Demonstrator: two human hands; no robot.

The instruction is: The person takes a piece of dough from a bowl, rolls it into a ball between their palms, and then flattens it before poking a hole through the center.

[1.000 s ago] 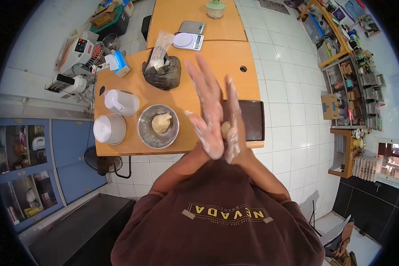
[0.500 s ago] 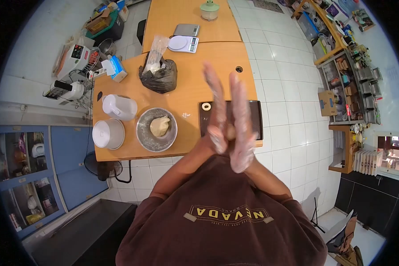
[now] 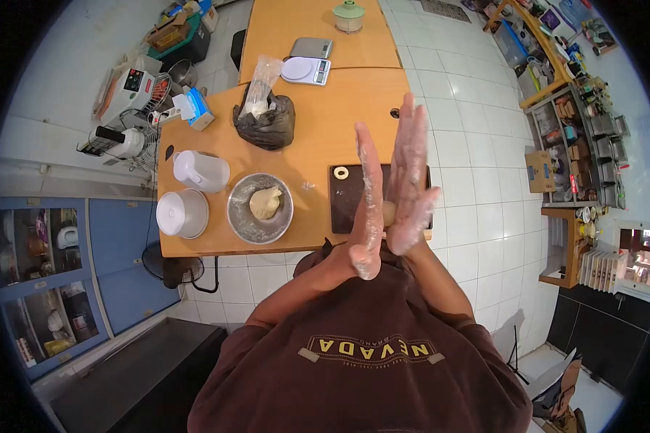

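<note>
Between the two upright palms, a small dough ball (image 3: 389, 213) is held near the heels of the hands, seen against the dark tray behind. Its near side is partly covered by the left hand (image 3: 369, 206), whose contact with the ball cannot be confirmed from this angle; on the other side, the ball is met by the palm of the right hand (image 3: 412, 177). Both hands are kept flat with fingers extended, so that the grip of each is uncurled. Both are coated with patches of white residue.

Beneath and beyond the hands, the dark tray (image 3: 344, 206) is placed at the near right corner of the counter (image 3: 325, 115). A dough ring (image 3: 341, 173) is set in the tray's far left corner. White specks (image 3: 308, 185) are scattered on the counter just left of the tray.

Further left, a metal bowl (image 3: 233, 209) is positioned near the front edge, and a dough lump (image 3: 265, 203) is contained in it. Left of the bowl, a white jug (image 3: 208, 172) and a white tub (image 3: 183, 213) are stood side by side. Beyond the bowl, a black plastic bag (image 3: 273, 130) is topped by a clear bag (image 3: 266, 72). Near these, a white scale (image 3: 300, 70) is placed in front of a grey scale (image 3: 311, 47).
</note>
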